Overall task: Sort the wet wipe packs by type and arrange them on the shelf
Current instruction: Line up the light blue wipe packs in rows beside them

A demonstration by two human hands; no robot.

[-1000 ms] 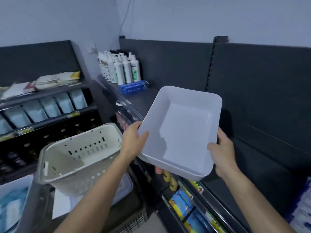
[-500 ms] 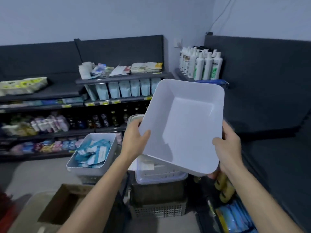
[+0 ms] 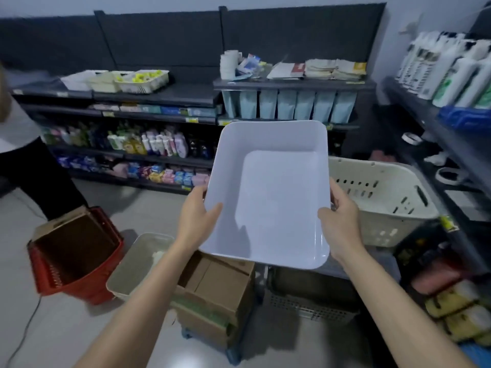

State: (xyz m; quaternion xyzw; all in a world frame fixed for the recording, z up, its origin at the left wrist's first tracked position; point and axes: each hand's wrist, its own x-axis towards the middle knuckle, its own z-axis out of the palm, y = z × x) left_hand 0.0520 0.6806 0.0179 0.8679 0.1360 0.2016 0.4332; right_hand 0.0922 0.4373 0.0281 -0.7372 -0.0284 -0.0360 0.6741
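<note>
Dark metal store shelving (image 3: 164,96) lines the back wall, with a row of pale blue pouches (image 3: 287,104) at 12 o'clock; their print is too blurred to read. At centre, an empty white rectangular plastic tray (image 3: 276,197) is held up, its long axis toward 12 o'clock and its open side tilted toward the camera. The left hand (image 3: 195,216) and right hand (image 3: 341,221) each grip a long side, thumbs inside the rim. A cream perforated plastic basket (image 3: 377,197) sits at 3 o'clock, and a red plastic basket (image 3: 79,285) holding a brown cardboard box (image 3: 71,243) at 8 o'clock.

Red basket (image 3: 85,289) near left, on the floor. Cardboard box (image 3: 220,285) near centre. Cream perforated basket (image 3: 380,197) right. White bottles (image 3: 449,70) far right.
</note>
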